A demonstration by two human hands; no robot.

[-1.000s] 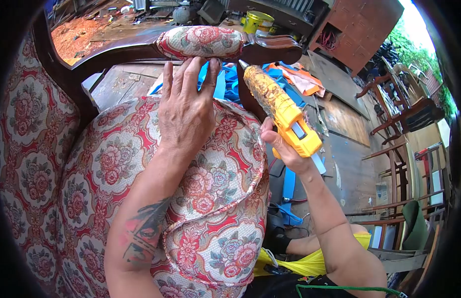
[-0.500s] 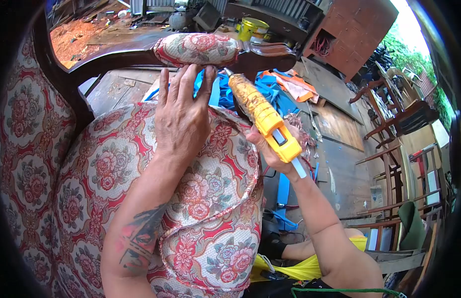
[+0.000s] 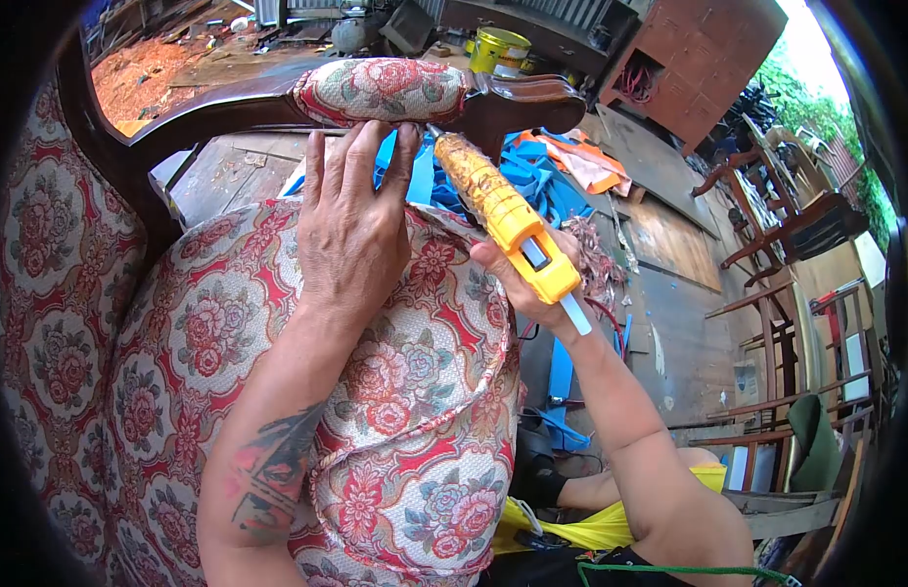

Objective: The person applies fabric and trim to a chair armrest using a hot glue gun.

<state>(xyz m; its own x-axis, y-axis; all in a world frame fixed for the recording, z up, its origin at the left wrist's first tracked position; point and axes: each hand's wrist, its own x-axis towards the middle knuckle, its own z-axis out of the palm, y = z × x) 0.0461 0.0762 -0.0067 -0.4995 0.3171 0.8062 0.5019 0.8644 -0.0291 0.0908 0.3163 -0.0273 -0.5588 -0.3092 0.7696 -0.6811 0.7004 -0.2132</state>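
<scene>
Left forearm tattooed — fingers spread; right hand [image 3: 534,286] curled.

Grey plank floor [image 3: 684,342] under blue cloth [image 3: 555,193], orange cloth [image 3: 593,168] and brown board [image 3: 672,240]

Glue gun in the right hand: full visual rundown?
The glue gun has a yellow, plastic-looking body, its front barrel coated in lumpy brown-stained residue or wrap. A slot shows in the body; a pale stick protrudes from the rear. The right hand grips it, tilted, nozzle toward the lower edge of the armrest pad, near the left hand's fingertips. Nozzle contact: can't tell.
</scene>
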